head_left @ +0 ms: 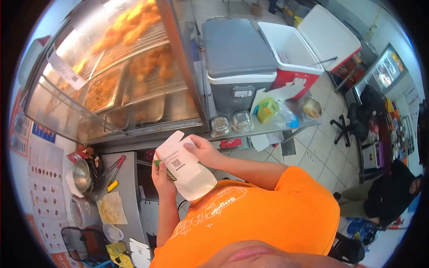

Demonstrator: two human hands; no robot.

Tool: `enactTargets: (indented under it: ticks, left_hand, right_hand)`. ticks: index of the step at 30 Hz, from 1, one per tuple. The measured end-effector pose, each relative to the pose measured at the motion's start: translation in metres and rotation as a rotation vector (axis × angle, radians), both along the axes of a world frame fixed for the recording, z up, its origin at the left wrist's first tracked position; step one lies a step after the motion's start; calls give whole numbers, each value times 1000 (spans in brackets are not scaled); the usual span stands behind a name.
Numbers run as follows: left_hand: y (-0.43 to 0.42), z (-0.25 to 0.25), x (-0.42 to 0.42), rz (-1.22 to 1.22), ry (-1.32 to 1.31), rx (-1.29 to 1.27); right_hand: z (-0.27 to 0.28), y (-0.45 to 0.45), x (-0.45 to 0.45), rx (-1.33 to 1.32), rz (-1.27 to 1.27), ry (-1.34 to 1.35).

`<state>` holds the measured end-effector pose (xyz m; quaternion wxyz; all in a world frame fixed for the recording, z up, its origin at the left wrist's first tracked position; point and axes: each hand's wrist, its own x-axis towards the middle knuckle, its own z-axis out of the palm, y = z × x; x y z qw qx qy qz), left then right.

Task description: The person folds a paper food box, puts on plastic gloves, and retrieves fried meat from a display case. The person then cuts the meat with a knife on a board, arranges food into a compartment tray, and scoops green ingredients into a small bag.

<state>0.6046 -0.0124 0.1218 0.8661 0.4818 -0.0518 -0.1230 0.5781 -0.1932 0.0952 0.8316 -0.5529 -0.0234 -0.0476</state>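
Observation:
A white cardboard food carton (190, 176) with a printed QR code and a green and orange side is held in front of my orange shirt. My left hand (164, 181) grips its left edge, thumb on the printed face. My right hand (199, 149) is closed on its upper right side, near a raised flap. The carton's underside and most fingertips behind it are hidden. Just beyond my hands stands a glass-fronted warmer (147, 127) with trays of fried food (100, 91) inside.
At left, a metal counter (129, 196) bears a steel bowl (82, 175), red-handled tongs (118, 165) and stained paper (111, 207). Ahead are a grey cooler (239, 49), an open red cooler (290, 53) and clear plastic containers (241, 120). Another person (389, 196) is at right.

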Motion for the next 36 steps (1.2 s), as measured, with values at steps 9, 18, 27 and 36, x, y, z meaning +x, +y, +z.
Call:
enactTargets:
  ticks: [9,18,27,36]
  left_hand:
    - [44,-20,-9,384,-181,366]
    - [152,-14,-43,927,-767,1152]
    - [296,-41,-130,968,-280,788]
    - [391,-45,-223,1295,-230,1034]
  right_hand:
    - [2,10,11,107,337,208]
    - [-21,134,65,-158,503,-12]
    - [-2,328,49,-607,832,-217]
    - [2,464,-15,-577,1167,-2]
